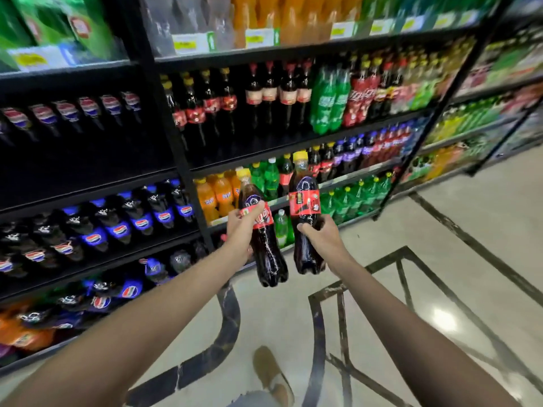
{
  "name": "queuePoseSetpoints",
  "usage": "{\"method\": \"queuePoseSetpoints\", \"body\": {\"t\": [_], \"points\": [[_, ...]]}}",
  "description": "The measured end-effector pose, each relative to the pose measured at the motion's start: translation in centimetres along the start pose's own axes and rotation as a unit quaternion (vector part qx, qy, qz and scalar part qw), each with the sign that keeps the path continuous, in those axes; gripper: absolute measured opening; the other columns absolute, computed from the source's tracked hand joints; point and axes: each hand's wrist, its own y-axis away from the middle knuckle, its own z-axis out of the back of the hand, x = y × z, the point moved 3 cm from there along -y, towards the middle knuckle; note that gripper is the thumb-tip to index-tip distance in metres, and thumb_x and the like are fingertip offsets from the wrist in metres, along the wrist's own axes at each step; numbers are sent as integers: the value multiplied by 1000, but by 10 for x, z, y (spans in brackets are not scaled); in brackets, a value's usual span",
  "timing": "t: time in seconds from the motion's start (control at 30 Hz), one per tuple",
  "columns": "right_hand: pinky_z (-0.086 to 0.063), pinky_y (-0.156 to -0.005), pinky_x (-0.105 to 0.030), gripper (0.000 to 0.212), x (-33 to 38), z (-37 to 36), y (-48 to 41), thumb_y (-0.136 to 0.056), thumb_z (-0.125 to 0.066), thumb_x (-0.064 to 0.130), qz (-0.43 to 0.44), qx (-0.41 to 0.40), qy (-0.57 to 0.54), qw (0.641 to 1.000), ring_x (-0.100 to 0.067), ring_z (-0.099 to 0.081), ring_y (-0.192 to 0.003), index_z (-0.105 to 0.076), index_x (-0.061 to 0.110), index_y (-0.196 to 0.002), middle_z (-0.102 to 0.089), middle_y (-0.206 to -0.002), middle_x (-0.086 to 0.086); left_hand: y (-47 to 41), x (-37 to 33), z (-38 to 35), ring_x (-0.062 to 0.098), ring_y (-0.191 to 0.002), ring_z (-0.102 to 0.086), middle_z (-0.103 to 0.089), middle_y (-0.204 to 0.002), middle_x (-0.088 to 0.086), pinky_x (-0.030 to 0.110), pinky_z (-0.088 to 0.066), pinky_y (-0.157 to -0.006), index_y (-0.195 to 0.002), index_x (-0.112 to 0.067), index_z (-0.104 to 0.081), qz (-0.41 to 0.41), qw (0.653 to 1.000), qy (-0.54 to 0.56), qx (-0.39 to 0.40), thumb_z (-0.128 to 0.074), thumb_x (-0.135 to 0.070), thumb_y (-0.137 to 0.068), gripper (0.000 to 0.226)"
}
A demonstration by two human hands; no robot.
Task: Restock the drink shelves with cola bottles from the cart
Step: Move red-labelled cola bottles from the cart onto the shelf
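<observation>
Each of my hands holds one dark cola bottle with a yellow cap and a red label, both raised in front of the drink shelves. My left hand (243, 227) grips the left cola bottle (266, 248) around its label. My right hand (321, 235) grips the right cola bottle (305, 212) around its lower body. Both bottles stand roughly upright, apart from each other and clear of the shelves. More yellow-capped cola bottles (194, 110) stand on the upper middle shelf, with a dark gap behind and beside them. No cart is in view.
Black shelving (188, 168) runs along the left and far side, packed with blue-label cola, orange soda (216, 195) and green bottles (329, 101). A pale tiled floor (440, 245) with dark inlay lines lies below. My shoe (271, 374) shows at the bottom.
</observation>
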Motion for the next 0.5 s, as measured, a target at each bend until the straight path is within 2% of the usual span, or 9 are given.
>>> {"method": "queuePoseSetpoints", "body": {"t": [0.1,0.17,0.2,0.33,0.5], "points": [[-45,-73,-29,33,5,13,-39,-85,-68,24,-13,1,8,1000,-15,-59,-87,-46,17,-109,-57,-96,2,-35,-7,-29,21,-113,-48,-50,-122,1,39,-38,-99,-131,-15,-39,10,1000,-19,12,-73,-48,-78,71],[-48,-80,-34,35,8,17,-66,-85,-69,25,-24,8,15,1000,-18,-60,-91,-46,18,-111,-59,-100,-1,-58,-15,-42,18,-110,-44,-46,-118,-2,38,-35,-97,-125,-19,-39,11,1000,-24,9,-73,-51,-78,66],[-48,-79,-34,35,11,17,-79,-85,-69,26,-25,11,16,999,-17,-60,-90,-46,19,-110,-59,-101,-1,-68,-19,-47,17,-107,-42,-43,-116,-4,37,-35,-93,-122,-22,-38,9,1000,-28,5,-73,-51,-77,64],[-43,-64,-25,32,27,9,-123,-83,-69,29,-9,18,25,1000,-10,-59,-83,-47,22,-105,-59,-95,3,-106,-39,-58,16,-108,-38,-39,-117,-4,36,-32,-93,-133,-22,-35,-6,999,-37,-7,-72,-53,-77,74],[-37,-63,-19,32,44,-21,-171,-84,-70,30,3,70,28,997,-2,-52,-81,-46,24,-104,-56,-94,9,-145,-58,-46,19,-109,-46,-48,-118,-3,39,-37,-95,-119,-27,-37,-11,998,-45,-46,-73,-55,-75,64]]}}
